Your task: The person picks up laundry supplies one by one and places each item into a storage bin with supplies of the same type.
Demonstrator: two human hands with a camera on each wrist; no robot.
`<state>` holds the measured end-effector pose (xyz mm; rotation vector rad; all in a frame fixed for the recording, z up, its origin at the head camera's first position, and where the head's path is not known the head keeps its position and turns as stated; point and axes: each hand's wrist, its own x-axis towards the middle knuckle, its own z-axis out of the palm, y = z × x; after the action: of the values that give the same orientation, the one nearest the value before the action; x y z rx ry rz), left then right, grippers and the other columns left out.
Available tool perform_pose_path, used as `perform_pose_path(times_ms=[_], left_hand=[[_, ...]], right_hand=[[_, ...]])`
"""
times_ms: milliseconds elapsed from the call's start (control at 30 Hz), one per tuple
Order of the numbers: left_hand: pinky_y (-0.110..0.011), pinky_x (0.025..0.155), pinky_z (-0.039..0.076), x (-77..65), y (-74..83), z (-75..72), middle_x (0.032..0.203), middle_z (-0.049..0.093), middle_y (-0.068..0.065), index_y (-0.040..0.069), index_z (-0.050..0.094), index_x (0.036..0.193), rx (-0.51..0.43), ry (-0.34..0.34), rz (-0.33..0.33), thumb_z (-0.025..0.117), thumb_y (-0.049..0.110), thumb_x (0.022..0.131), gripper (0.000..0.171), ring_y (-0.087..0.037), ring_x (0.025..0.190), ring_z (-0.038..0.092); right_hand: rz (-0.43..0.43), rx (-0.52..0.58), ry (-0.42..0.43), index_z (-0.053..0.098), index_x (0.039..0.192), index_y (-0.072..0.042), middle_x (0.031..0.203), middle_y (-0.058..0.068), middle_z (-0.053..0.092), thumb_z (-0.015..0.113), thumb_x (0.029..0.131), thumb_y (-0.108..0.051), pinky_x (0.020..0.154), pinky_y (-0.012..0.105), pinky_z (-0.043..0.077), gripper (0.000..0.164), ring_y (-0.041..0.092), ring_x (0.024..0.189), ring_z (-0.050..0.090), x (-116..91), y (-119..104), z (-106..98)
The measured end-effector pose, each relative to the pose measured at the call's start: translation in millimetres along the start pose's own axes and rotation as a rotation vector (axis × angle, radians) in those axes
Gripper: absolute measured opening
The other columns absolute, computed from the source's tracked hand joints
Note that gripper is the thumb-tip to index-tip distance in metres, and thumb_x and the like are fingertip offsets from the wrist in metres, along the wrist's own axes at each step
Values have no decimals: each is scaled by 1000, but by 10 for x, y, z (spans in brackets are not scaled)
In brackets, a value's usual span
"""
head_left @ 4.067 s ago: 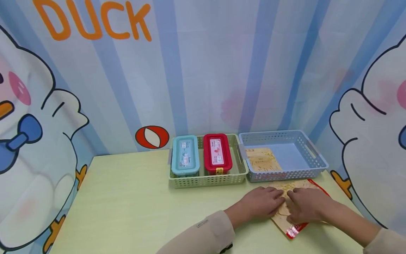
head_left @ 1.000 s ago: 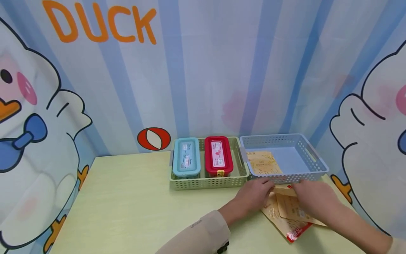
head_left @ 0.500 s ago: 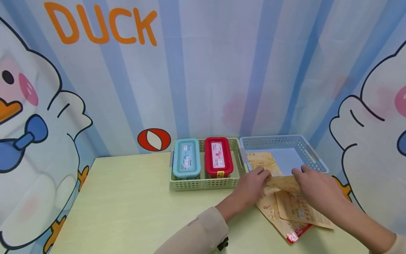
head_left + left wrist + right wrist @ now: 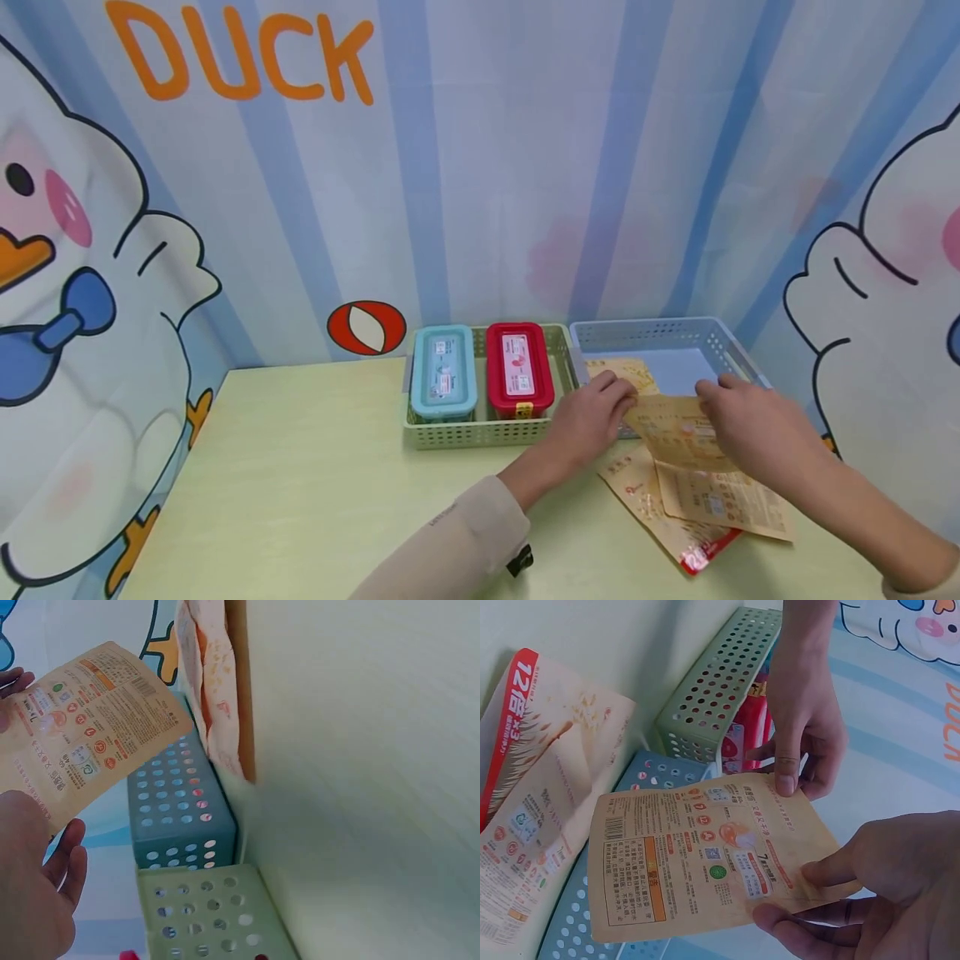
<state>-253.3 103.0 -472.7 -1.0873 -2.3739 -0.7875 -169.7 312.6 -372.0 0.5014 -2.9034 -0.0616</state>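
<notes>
A flat tan paper packet (image 4: pixel 678 429) with printed text hangs in front of the blue basket, raised above the table. My left hand (image 4: pixel 588 417) pinches its left upper corner between thumb and fingers. At the other upper corner, my right hand (image 4: pixel 757 429) pinches it the same way; the right wrist view shows both thumbs on the packet's printed face (image 4: pixel 705 855). Below it on the table lies a larger tan pouch (image 4: pixel 637 492) with a red edge, and a second tan packet (image 4: pixel 720 504) rests on top of that pouch.
The blue basket (image 4: pixel 678 325) behind the hands holds another tan packet (image 4: pixel 622 371) at its left side. Left of it stands a green basket (image 4: pixel 480 433) with a light blue lidded box (image 4: pixel 444 371) and a red lidded box (image 4: pixel 520 371). A printed curtain (image 4: pixel 510 167) hangs behind.
Both hands have lifted one packet off the pile and raised it towards the blue basket. Earlier they rested on the pouch; the second packet now shows on top of it.
</notes>
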Motion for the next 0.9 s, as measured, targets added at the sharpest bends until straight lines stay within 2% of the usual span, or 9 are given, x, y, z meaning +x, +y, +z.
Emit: perform_pose_path(times_ms=[267, 433, 533, 667, 800, 900], left_hand=[[-6, 74, 46, 68, -3, -153, 105, 64, 10, 22, 71, 118, 10, 2, -5, 63, 27, 109, 13, 2, 81, 58], [-5, 72, 44, 72, -8, -197, 106, 65, 9, 21, 69, 120, -42, -9, -16, 62, 27, 109, 14, 3, 82, 56], [-5, 73, 45, 75, -16, -205, 109, 66, 7, 19, 68, 121, -132, -14, -34, 60, 27, 110, 16, 2, 84, 56], [-7, 79, 49, 85, -46, -189, 114, 68, 5, 17, 67, 123, -297, -34, -87, 58, 29, 111, 20, 1, 92, 60], [-12, 83, 53, 73, -85, -167, 110, 68, 6, 17, 66, 123, -483, -62, -181, 60, 31, 110, 20, 1, 97, 64], [-17, 81, 56, 55, -102, -163, 105, 69, 9, 19, 65, 120, -606, -75, -272, 64, 34, 108, 19, 1, 96, 66]], right_hand=[[-46, 107, 79, 57, 81, -13, 66, -4, 44, 67, 99, -1, 48, 27, 33, 23, 12, 58, 37, 16, 53, -107], [-71, 169, 86, 48, 75, -18, 64, -6, 37, 66, 98, 0, 54, 27, 29, 34, 11, 59, 32, 17, 82, -144], [-66, 194, 78, 51, 75, -18, 64, -7, 39, 68, 99, -1, 56, 28, 29, 33, 11, 59, 33, 17, 94, -164], [-57, 212, 74, 53, 75, -18, 64, -7, 40, 69, 99, -2, 55, 28, 29, 33, 10, 57, 34, 7, 102, -190], [-38, 252, 56, 55, 75, -18, 64, -7, 42, 68, 100, -3, 54, 27, 31, 32, 9, 57, 36, -1, 105, -225], [0, 307, 25, 60, 81, -16, 65, -8, 48, 66, 103, -6, 52, 27, 35, 25, 9, 57, 43, -3, 108, -265]])
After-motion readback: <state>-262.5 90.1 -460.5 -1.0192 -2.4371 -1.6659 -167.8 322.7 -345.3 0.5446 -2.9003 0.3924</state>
